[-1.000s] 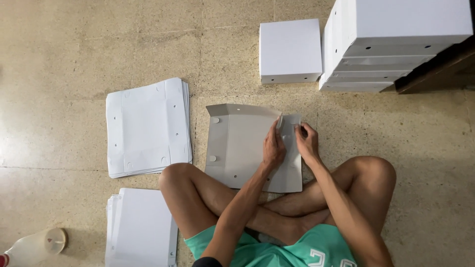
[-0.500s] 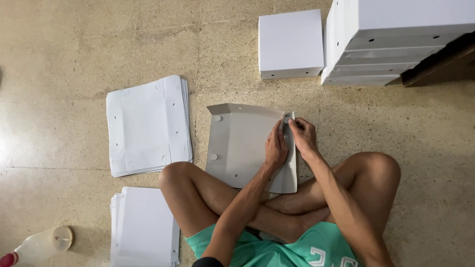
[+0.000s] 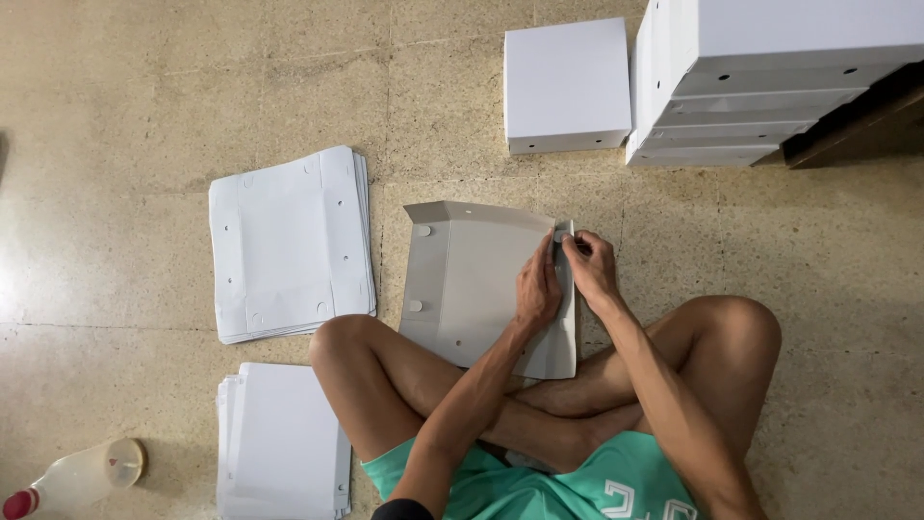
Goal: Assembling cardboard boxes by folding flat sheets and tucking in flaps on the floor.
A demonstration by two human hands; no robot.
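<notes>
A grey flat cardboard box blank (image 3: pixel 472 279) lies on the floor in front of my crossed legs, its left and top flaps bent up a little. My left hand (image 3: pixel 536 287) presses flat on the blank beside its right edge. My right hand (image 3: pixel 589 268) pinches the narrow right side flap (image 3: pixel 564 318) near its top corner, fingers closed on the fold. Both hands are close together at that edge.
A stack of flat white blanks (image 3: pixel 289 241) lies to the left, another stack (image 3: pixel 284 443) at lower left. A finished white box (image 3: pixel 566 85) and a pile of white boxes (image 3: pixel 770 77) stand at the top right. A plastic bottle (image 3: pixel 72 477) lies at bottom left.
Both hands have slid up along the blank's right flap toward its top corner. The view has shifted slightly; the stacks have not moved.
</notes>
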